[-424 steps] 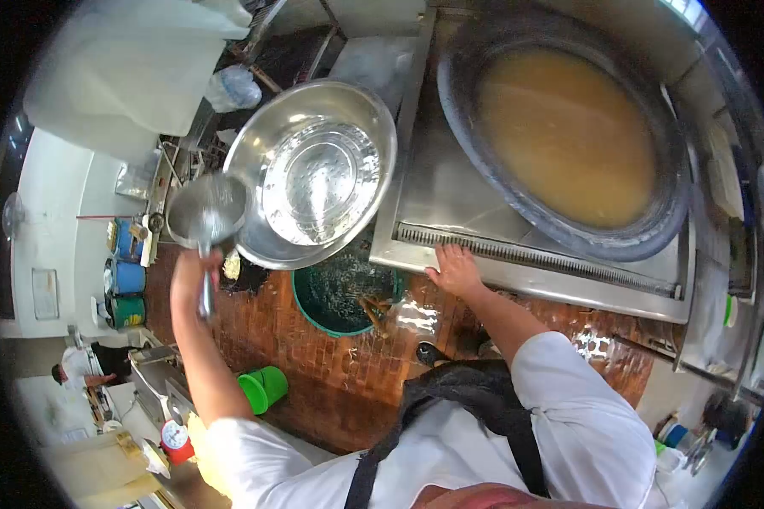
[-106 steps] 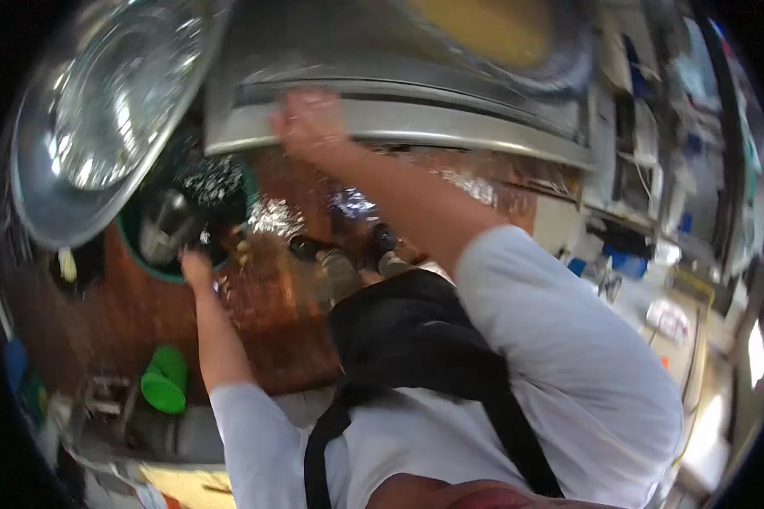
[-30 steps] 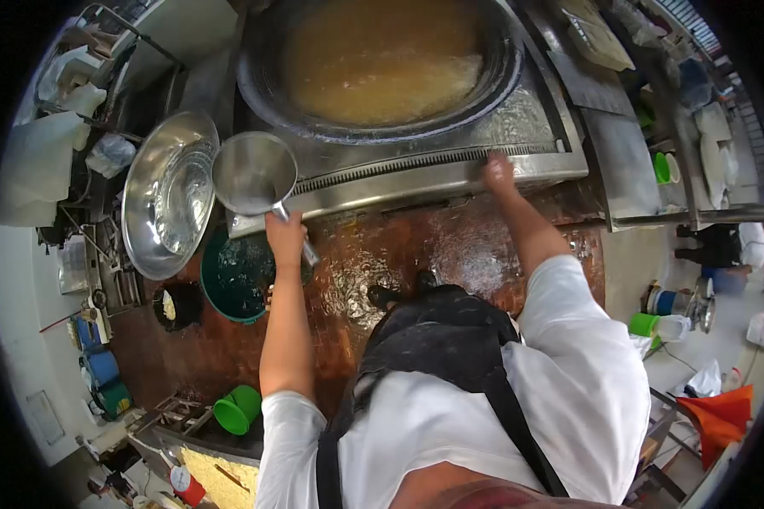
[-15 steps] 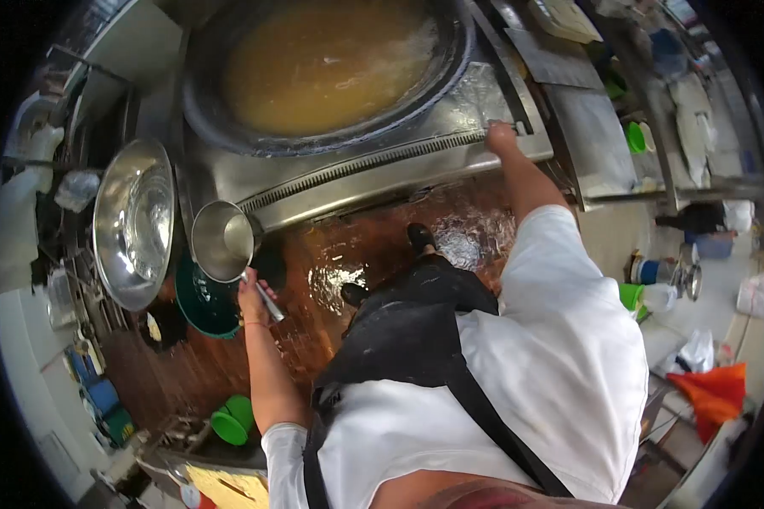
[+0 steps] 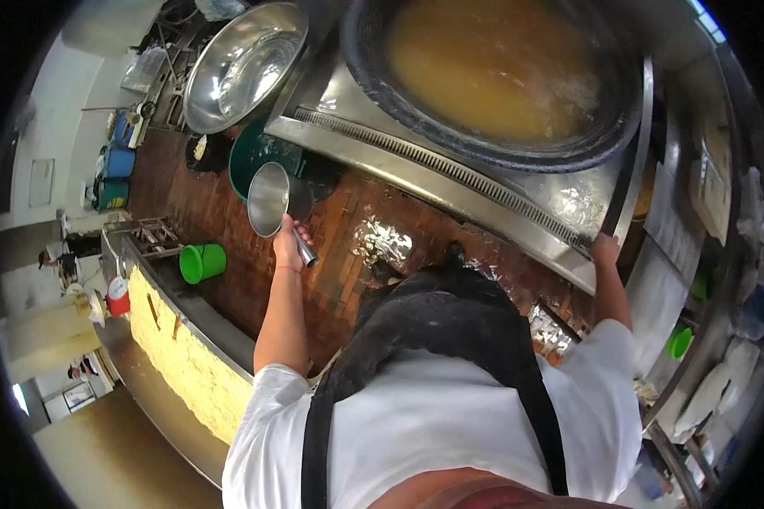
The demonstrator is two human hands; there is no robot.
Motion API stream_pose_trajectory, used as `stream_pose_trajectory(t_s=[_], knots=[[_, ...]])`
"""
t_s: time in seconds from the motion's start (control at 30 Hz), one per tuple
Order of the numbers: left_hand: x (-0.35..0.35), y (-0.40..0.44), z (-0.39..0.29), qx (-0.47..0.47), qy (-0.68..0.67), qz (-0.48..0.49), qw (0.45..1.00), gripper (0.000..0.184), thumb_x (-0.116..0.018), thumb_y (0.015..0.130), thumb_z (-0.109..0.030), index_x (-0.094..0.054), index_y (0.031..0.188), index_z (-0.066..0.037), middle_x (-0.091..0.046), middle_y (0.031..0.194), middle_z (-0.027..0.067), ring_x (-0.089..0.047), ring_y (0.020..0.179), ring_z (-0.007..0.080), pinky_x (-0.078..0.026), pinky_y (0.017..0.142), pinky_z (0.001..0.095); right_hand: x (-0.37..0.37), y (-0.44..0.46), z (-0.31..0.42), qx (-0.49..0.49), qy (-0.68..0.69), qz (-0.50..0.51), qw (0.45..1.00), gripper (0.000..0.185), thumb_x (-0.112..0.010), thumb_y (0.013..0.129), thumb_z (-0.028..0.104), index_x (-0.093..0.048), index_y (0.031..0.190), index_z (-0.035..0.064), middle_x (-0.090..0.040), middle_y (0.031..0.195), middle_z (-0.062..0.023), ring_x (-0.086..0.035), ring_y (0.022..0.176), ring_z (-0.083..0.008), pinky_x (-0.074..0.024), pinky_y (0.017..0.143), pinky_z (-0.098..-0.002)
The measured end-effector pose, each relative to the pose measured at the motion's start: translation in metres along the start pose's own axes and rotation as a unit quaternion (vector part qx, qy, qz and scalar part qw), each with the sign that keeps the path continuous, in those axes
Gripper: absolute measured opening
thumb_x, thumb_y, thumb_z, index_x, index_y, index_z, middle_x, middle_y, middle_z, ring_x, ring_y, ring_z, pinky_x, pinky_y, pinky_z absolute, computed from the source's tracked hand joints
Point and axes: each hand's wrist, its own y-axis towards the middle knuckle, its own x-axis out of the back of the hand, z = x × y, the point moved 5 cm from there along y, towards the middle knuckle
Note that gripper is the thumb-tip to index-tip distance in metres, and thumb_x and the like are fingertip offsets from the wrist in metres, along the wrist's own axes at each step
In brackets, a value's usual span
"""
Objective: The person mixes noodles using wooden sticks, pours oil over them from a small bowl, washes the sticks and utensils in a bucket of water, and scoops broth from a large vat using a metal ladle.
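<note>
My left hand [image 5: 289, 242] is closed around the thick metal handle of a ladle [image 5: 269, 199]. Its deep round bowl is held over the tiled floor, close to the rim of a dark green tub [image 5: 239, 161]. At the right front corner of the steel stove [image 5: 356, 136], my right hand [image 5: 603, 249] rests with its fingers curled; what they grip, if anything, is hidden. Set into the stove top is a big black-rimmed wok [image 5: 484, 153] holding cloudy yellow-brown liquid [image 5: 492, 68].
A wide steel basin [image 5: 199, 93] stands left of the stove. Behind my left arm are a bright green bucket [image 5: 202, 264] and a counter bearing a crumbly yellow slab [image 5: 187, 356]. Steel shelving [image 5: 666, 246] lines the right side. The brown floor [image 5: 339, 263] looks wet.
My view has turned left, so the stove and wok appear shifted right and the yellow slab shows more. The ladle is still in my left hand; my right hand stays at the stove corner.
</note>
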Motion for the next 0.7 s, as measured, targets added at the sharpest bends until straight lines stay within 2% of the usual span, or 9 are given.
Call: stream_pose_trajectory(t_s=[0.23, 0.33, 0.37, 0.43, 0.47, 0.5, 0.53, 0.6, 0.7], knots=[[0.02, -0.02, 0.018, -0.003, -0.086, 0.027, 0.996, 0.044, -0.046, 0.101, -0.05, -0.051, 0.1, -0.006, -0.05, 0.073, 0.0015, -0.049, 0.059, 0.0151, -0.044, 0.053, 0.031, 0.047, -0.019, -0.071, -0.142, 0.024, 0.043, 0.989, 0.03, -0.058, 0.089, 0.03, -0.072, 0.103, 0.0078, -0.07, 0.11, -0.0114, -0.064, 0.108, -0.0355, -0.053, 0.085, -0.0498], [0.005, -0.032, 0.024, 0.008, -0.138, 0.088, 0.987, 0.041, -0.049, 0.101, -0.047, -0.051, 0.102, -0.006, -0.051, 0.075, 0.002, -0.05, 0.063, 0.0155, -0.045, 0.056, 0.0321, 0.046, -0.01, -0.053, -0.088, 0.0, 0.011, 0.996, 0.033, -0.058, 0.09, 0.033, -0.071, 0.104, 0.0059, -0.069, 0.115, -0.0111, -0.063, 0.112, -0.035, -0.0533, 0.085, -0.0479], [-0.008, -0.039, 0.023, 0.018, -0.137, 0.102, 0.985, 0.039, -0.051, 0.1, -0.045, -0.051, 0.102, -0.006, -0.051, 0.076, 0.0024, -0.05, 0.064, 0.0162, -0.046, 0.057, 0.0327, 0.087, -0.021, -0.001, -0.049, -0.023, 0.085, 0.995, 0.03, -0.061, 0.089, 0.031, -0.071, 0.102, 0.0061, -0.069, 0.112, -0.012, -0.064, 0.109, -0.0337, -0.054, 0.084, -0.0475], [-0.044, -0.049, 0.022, 0.025, -0.152, 0.154, 0.976, 0.038, -0.051, 0.1, -0.042, -0.051, 0.103, -0.004, -0.053, 0.079, 0.0045, -0.053, 0.069, 0.0189, -0.051, 0.067, 0.0353, 0.086, -0.016, 0.096, 0.179, 0.081, 0.065, 0.978, 0.037, -0.065, 0.088, 0.034, -0.067, 0.101, -0.0004, -0.064, 0.115, -0.0251, -0.062, 0.105, -0.0418, -0.0497, 0.089, -0.0473], [-0.067, -0.057, 0.017, 0.027, -0.142, 0.154, 0.977, 0.04, -0.051, 0.101, -0.042, -0.051, 0.108, -0.002, -0.055, 0.082, 0.0061, -0.057, 0.075, 0.0215, -0.053, 0.076, 0.0384, 0.09, -0.021, 0.162, 0.341, 0.135, 0.05, 0.929, 0.038, -0.062, 0.092, 0.034, -0.067, 0.108, 0.0001, -0.065, 0.114, -0.0237, -0.063, 0.104, -0.0387, -0.0499, 0.089, -0.0465], [-0.087, -0.058, 0.019, 0.048, -0.175, 0.17, 0.969, 0.044, -0.05, 0.101, -0.041, -0.05, 0.117, 0.0, -0.058, 0.086, 0.008, -0.06, 0.081, 0.0232, -0.054, 0.081, 0.0404, 0.12, -0.042, 0.224, 0.386, 0.299, 0.068, 0.87, 0.043, -0.055, 0.098, 0.037, -0.064, 0.117, 0.0001, -0.067, 0.112, -0.0195, -0.063, 0.102, -0.0327, -0.0502, 0.088, -0.0437], [-0.105, -0.042, 0.03, 0.035, -0.194, 0.204, 0.959, 0.046, -0.049, 0.101, -0.042, -0.05, 0.118, 0.001, -0.06, 0.089, 0.0096, -0.061, 0.081, 0.0228, -0.054, 0.08, 0.0397, 0.149, -0.071, 0.277, 0.385, 0.4, 0.094, 0.827, 0.053, -0.052, 0.099, 0.045, -0.056, 0.131, 0.0035, -0.066, 0.113, -0.0121, -0.062, 0.102, -0.0248, -0.0512, 0.087, -0.0411], [-0.144, -0.048, 0.025, 0.073, -0.168, 0.209, 0.961, 0.038, -0.043, 0.104, -0.041, -0.053, 0.104, -0.005, -0.063, 0.085, 0.011, -0.063, 0.079, 0.0229, -0.054, 0.075, 0.0385, 0.189, -0.119, 0.372, 0.305, 0.583, 0.381, 0.649, 0.056, -0.051, 0.1, 0.048, -0.049, 0.139, 0.0078, -0.065, 0.116, -0.0068, -0.062, 0.103, -0.0186, -0.0519, 0.085, -0.0388], [-0.191, 0.019, 0.072, -0.016, -0.118, 0.255, 0.96, 0.037, -0.043, 0.104, -0.043, -0.056, 0.099, -0.009, -0.065, 0.085, 0.01, -0.062, 0.074, 0.0212, -0.052, 0.068, 0.037, 0.214, -0.141, 0.465, 0.305, 0.592, 0.419, 0.618, 0.053, -0.056, 0.098, 0.043, -0.046, 0.14, 0.0118, -0.064, 0.113, -0.0051, -0.063, 0.093, -0.0147, -0.0546, 0.075, -0.0359]])
